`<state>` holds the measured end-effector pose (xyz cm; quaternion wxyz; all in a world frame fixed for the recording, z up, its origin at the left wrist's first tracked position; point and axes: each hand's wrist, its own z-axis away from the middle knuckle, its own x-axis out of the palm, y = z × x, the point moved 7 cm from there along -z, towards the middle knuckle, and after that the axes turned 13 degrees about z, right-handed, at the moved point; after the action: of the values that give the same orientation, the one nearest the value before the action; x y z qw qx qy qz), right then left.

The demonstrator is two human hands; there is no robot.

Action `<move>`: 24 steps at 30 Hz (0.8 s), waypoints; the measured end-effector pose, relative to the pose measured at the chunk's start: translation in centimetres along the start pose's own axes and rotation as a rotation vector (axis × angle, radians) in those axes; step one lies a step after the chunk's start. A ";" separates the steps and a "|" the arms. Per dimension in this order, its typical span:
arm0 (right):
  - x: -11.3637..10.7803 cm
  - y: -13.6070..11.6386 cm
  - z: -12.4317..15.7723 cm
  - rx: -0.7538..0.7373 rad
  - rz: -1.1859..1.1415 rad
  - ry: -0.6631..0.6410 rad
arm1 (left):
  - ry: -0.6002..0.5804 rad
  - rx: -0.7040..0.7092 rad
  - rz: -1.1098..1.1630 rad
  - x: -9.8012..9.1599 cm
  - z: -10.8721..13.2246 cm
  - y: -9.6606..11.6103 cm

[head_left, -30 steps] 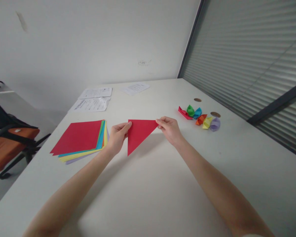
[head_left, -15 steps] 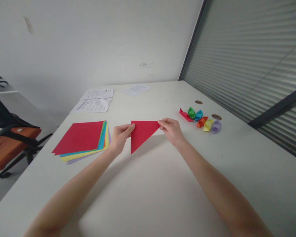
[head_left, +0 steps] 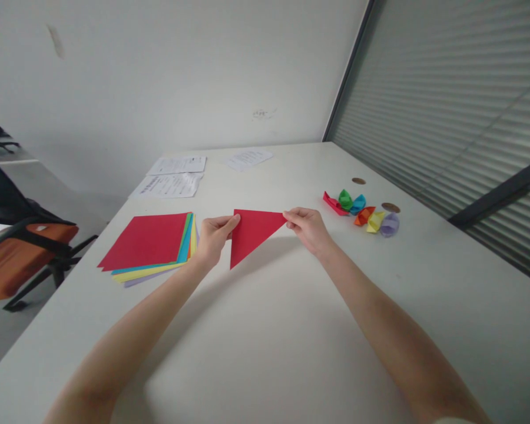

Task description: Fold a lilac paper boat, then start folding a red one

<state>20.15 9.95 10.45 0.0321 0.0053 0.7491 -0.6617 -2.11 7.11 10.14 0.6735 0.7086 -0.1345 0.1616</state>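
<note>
A red paper triangle (head_left: 254,232) is held up between both hands above the white table (head_left: 265,353), one point hanging down. My left hand (head_left: 216,235) pinches its upper left corner between thumb and fingers. At the right tip of the triangle, my right hand (head_left: 308,228) grips the paper with its fingertips. To the left lies a fanned stack of coloured sheets (head_left: 145,241), red on top, with green, blue, yellow and purple edges showing. Several small folded paper pieces (head_left: 374,221) in different colours rest on the table to the right.
Printed papers (head_left: 172,184) lie at the far left of the table, and another sheet (head_left: 249,159) is near the wall. Two round brown spots (head_left: 391,208) mark the right side. An orange chair (head_left: 30,247) stands left of the table.
The triangle has tilted slightly, its lower point shifting left. Both hands still hold it. The whole view has moved a little.
</note>
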 end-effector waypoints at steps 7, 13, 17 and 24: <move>-0.6 0.0 -0.1 -0.025 0.328 -0.086 | -0.047 0.020 -0.141 -1.0 -0.5 -0.2; -0.7 -0.8 0.3 -0.081 0.440 -0.152 | -0.050 0.117 -0.258 -1.5 -0.9 -0.5; -0.6 -0.5 0.2 -0.081 0.404 -0.147 | -0.044 0.228 -0.316 -1.5 -1.0 0.1; -0.9 0.2 -0.2 -0.101 0.423 -0.174 | -0.046 0.294 -0.428 -0.8 -0.5 1.5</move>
<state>21.07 10.17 10.36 0.2350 0.1035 0.7579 -0.5997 -3.46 7.47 11.17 0.5788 0.8148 0.0284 0.0170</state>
